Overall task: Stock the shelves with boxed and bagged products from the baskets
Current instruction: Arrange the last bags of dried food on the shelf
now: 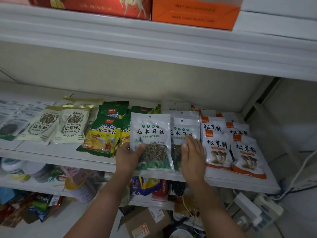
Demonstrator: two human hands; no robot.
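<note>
Hands apart: left hand pinches a white fungus bag; right hand rests flat on the neighbouring bag.

A: What does the white bag say?
B: "毛木耳丝". The green bag says "土鸡鲜精" and "复合调味料".
A: And the cream bag and the orange-edged bag?
B: Both say "松茸鲜".
</note>
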